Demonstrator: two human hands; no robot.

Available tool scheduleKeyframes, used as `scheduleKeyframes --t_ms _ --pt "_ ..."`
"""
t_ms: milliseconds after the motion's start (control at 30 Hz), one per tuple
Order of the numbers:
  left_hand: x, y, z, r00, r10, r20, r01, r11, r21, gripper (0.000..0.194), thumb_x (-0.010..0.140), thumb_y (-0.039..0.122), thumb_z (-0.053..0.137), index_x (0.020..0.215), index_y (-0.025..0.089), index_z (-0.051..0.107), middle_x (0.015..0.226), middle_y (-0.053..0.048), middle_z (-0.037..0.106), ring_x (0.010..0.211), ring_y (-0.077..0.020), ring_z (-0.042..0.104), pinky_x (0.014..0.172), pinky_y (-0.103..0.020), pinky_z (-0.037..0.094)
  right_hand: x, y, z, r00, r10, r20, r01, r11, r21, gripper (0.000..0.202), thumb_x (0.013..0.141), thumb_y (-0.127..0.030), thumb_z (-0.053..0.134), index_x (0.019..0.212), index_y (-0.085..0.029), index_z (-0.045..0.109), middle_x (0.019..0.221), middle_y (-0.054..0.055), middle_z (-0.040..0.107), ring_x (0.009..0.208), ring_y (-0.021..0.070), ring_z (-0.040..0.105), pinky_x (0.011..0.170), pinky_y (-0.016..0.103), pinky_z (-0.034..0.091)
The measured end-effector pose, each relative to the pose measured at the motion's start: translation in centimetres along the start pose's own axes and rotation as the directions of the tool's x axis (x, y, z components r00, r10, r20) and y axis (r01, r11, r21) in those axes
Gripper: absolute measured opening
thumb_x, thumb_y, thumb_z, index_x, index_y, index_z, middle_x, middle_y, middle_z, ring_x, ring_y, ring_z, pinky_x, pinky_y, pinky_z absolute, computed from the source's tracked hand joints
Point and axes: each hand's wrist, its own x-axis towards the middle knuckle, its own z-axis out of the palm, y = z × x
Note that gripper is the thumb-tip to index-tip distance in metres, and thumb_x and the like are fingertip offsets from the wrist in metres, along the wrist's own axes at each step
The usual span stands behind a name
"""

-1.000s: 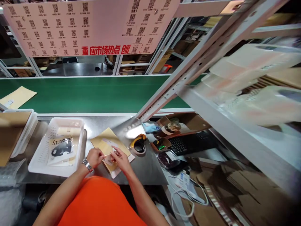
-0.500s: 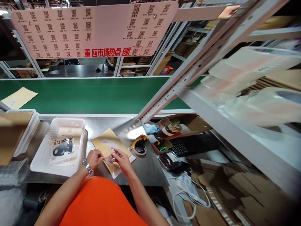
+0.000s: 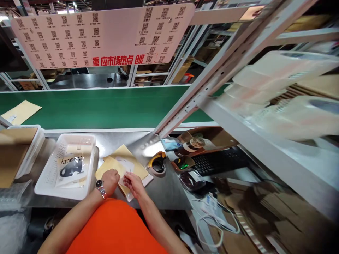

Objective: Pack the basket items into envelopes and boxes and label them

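Note:
My left hand [image 3: 110,180], with a metal watch on the wrist, is closed on a kraft envelope [image 3: 107,166] that sticks out beyond its knuckles. More kraft envelopes [image 3: 136,165] lie under it on the metal table. A pale label or paper piece [image 3: 127,164] shows on top of them. My right hand [image 3: 134,184] is beside the left, its fingers drawn together at the envelope's edge; what they pinch is too small to make out. A tape dispenser [image 3: 157,163] stands just to the right of the envelopes.
Left of my hands, a white basket [image 3: 91,155] holds a clear packet [image 3: 71,167] printed "Beauty". Behind the table runs a green conveyor belt [image 3: 106,109] carrying another envelope [image 3: 22,112]. A slanted post [image 3: 190,102], a keyboard [image 3: 212,162] and a shelf with tape rolls [image 3: 304,116] are on the right.
My left hand has turned over and moved slightly right; an envelope now sticks out to its upper left. My right hand has shifted a little left and down.

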Motion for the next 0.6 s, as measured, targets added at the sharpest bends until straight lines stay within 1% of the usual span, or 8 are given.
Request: scheduleKeyframes --t_ms 100,200,300,400,467,533,600 --pt "0.0 0.4 0.0 0.998 0.059 0.019 -0.060 0.997 0.046 0.025 0.099 0.003 0.057 0.090 0.017 0.076 0.099 -0.014 0.074 0.096 -0.0284 0.067 0.081 -0.038 0.051 -0.3 0.3 0.0 0.996 0.088 0.022 -0.089 0.995 0.049 0.036 0.063 -0.051 0.088 0.075 -0.023 0.068 0.069 0.003 0.074 0.070 0.0214 0.074 0.064 0.032 0.061" --pt "0.1 0.7 0.1 0.996 0.080 0.035 -0.082 0.995 0.059 0.024 0.101 0.007 0.057 0.093 0.017 0.077 0.100 -0.015 0.074 0.098 -0.0300 0.068 0.082 -0.040 0.052 -0.3 0.7 -0.1 0.993 0.118 0.026 -0.119 0.992 0.049 0.038 0.058 -0.047 0.092 0.073 -0.023 0.068 0.069 0.003 0.075 0.069 0.0209 0.072 0.063 0.031 0.059" --pt "0.4 0.8 0.4 0.997 0.061 0.056 -0.064 0.997 0.051 0.022 0.104 0.012 0.059 0.095 0.016 0.079 0.101 -0.016 0.074 0.100 -0.0304 0.069 0.085 -0.041 0.054 0.1 1.2 -0.1 0.997 0.075 -0.007 -0.075 0.997 0.008 0.039 0.056 -0.048 0.091 0.069 -0.025 0.063 0.065 0.000 0.071 0.061 0.0175 0.065 0.060 0.031 0.055" --pt "0.6 0.7 0.9 0.999 -0.004 0.047 0.005 1.000 -0.017 0.021 0.104 0.017 0.061 0.095 0.015 0.080 0.101 -0.018 0.074 0.100 -0.0307 0.070 0.086 -0.042 0.055 0.3 1.7 0.1 0.999 0.028 -0.020 -0.029 0.999 -0.032 0.039 0.058 -0.051 0.089 0.068 -0.026 0.061 0.064 -0.002 0.067 0.058 0.0157 0.060 0.059 0.031 0.052" --pt "0.5 0.4 1.1 0.999 -0.034 0.033 0.037 0.996 -0.077 0.022 0.104 0.020 0.061 0.094 0.015 0.081 0.100 -0.018 0.075 0.097 -0.0312 0.071 0.087 -0.044 0.056 0.3 1.9 0.2 1.000 0.014 0.006 -0.014 0.999 -0.044 0.040 0.059 -0.052 0.089 0.068 -0.026 0.060 0.063 -0.002 0.066 0.059 0.0155 0.060 0.060 0.031 0.051" --pt "0.3 0.2 1.1 0.999 -0.034 0.034 0.038 0.993 -0.110 0.022 0.102 0.021 0.063 0.092 0.015 0.082 0.097 -0.018 0.076 0.094 -0.0310 0.072 0.086 -0.044 0.056 0.1 1.9 0.3 0.999 -0.007 0.032 0.009 0.998 -0.064 0.041 0.059 -0.054 0.089 0.066 -0.025 0.061 0.063 -0.002 0.066 0.060 0.0155 0.059 0.062 0.031 0.050" --pt "-0.1 -0.1 1.0 0.999 -0.030 0.041 0.035 0.991 -0.127 0.020 0.101 0.021 0.065 0.092 0.017 0.083 0.095 -0.016 0.077 0.091 -0.0297 0.073 0.083 -0.041 0.057 0.0 1.8 0.2 0.997 -0.048 0.053 0.054 0.991 -0.121 0.040 0.062 -0.055 0.088 0.066 -0.024 0.063 0.064 -0.002 0.066 0.061 0.0158 0.058 0.063 0.031 0.050"
